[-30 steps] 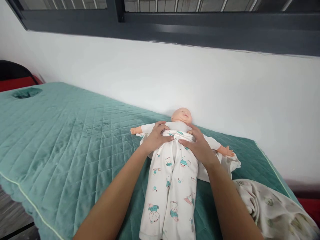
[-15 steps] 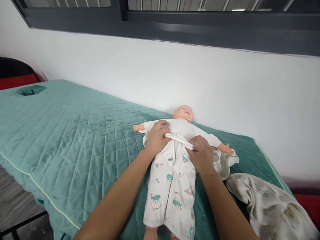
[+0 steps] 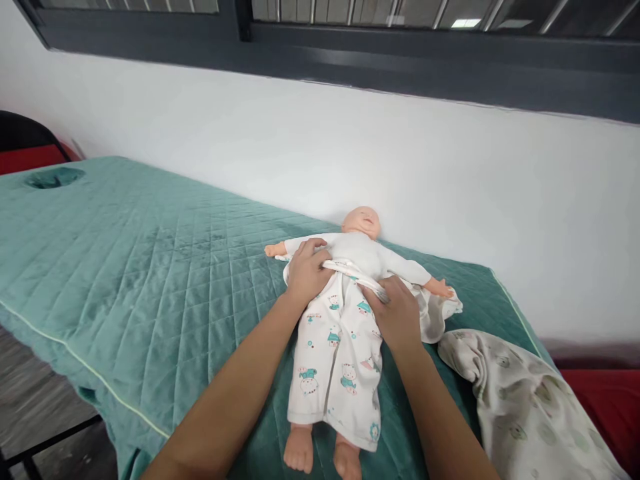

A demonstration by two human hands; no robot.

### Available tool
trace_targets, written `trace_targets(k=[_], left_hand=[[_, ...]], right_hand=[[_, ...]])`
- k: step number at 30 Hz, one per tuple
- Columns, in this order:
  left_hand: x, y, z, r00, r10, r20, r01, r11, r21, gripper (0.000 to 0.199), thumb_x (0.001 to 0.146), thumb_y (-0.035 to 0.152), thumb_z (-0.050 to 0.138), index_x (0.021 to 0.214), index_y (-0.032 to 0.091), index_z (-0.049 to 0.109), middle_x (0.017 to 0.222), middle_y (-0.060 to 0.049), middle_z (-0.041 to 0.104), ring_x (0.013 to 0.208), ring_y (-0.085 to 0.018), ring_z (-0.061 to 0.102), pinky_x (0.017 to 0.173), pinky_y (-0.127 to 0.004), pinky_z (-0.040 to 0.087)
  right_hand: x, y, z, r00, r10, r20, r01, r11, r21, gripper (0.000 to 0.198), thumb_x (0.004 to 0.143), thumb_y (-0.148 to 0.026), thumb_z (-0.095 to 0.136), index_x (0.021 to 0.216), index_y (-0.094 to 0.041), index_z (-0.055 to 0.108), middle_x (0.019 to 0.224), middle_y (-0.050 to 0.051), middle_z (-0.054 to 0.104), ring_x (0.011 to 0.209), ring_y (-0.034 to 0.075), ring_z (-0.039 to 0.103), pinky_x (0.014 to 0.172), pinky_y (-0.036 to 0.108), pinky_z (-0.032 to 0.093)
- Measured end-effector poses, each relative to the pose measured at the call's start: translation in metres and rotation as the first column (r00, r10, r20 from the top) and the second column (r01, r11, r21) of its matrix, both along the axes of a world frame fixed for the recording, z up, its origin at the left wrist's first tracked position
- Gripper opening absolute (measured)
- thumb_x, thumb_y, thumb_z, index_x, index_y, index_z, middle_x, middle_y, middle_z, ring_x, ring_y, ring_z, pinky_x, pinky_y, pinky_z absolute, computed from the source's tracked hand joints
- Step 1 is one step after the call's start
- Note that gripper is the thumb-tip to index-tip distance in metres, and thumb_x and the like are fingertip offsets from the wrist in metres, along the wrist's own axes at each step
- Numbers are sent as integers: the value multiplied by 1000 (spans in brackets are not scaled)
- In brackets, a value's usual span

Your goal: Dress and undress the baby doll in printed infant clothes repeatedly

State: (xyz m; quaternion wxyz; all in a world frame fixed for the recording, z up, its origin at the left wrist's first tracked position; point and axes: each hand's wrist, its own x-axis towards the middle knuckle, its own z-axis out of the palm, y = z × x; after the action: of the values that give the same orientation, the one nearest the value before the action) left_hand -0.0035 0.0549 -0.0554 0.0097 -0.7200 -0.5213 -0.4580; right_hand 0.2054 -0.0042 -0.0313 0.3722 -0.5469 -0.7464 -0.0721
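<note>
A baby doll (image 3: pixel 357 252) lies on its back with its head near the wall and its bare feet toward me. White printed pants (image 3: pixel 333 360) cover its legs, and a plain white top covers its chest and arms. My left hand (image 3: pixel 309 270) is closed on one side of the pants' waistband (image 3: pixel 353 272), fingers curled over the edge at the doll's waist. On the other side, my right hand (image 3: pixel 399 310) pinches the same waistband. Loose white cloth (image 3: pixel 433 313) lies spread under the doll's arm at the right.
A green quilted cover (image 3: pixel 175 287) lies over the bed, with a round hole (image 3: pixel 55 177) at the far left. Crumpled patterned cloth (image 3: pixel 530 407) rests at the right. A white wall (image 3: pixel 450 180) runs behind, under a dark window frame (image 3: pixel 375 60).
The view has shifted slightly, and more of the doll's feet shows below the pant legs. Both hands keep hold of the waistband.
</note>
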Motion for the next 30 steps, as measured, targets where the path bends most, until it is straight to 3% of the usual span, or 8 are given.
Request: trace_targets(k=[4,7,15,25,30], left_hand=[[-1,2,-4,1000,6,-6,-6,998,64,4,81,21,64,78,22,67,120,-6,63,110,-23,58,93,-37,48],[-2,1,-4,1000,13,-18,-11,998,69,6,80,18,63,79,23,66,119,-5,63,110,-24,58,93,-38,48],[0,2,-4,1000,-3,25,2,998,66,7,79,16,63,81,22,65,119,-6,63,110,-23,58,92,-37,48],[0,2,-6,997,-15,74,11,999,50,7,79,16,64,82,22,63,120,-5,62,112,-22,57,91,-36,48],[1,0,-3,995,-42,92,36,997,74,9,79,15,63,85,22,62,120,-6,61,112,-22,58,93,-36,49]], right_hand=[[0,-10,-7,997,12,82,-21,994,109,35,96,-43,56,68,-24,46,65,1,54,66,19,49,70,33,39],[-1,-16,-9,996,36,81,-45,993,109,34,95,-39,57,68,-23,47,62,0,54,65,19,50,68,31,38],[-8,-23,-3,999,-41,-13,39,995,-94,24,93,-41,59,77,-24,53,72,0,63,71,22,53,67,31,35],[-9,-22,-2,993,-75,-96,53,975,-215,23,92,-46,57,84,-24,57,82,2,66,77,23,56,73,33,37],[-9,-23,-1,979,-109,-171,57,956,-287,26,89,-50,58,97,-25,60,91,2,69,86,27,59,75,35,40]])
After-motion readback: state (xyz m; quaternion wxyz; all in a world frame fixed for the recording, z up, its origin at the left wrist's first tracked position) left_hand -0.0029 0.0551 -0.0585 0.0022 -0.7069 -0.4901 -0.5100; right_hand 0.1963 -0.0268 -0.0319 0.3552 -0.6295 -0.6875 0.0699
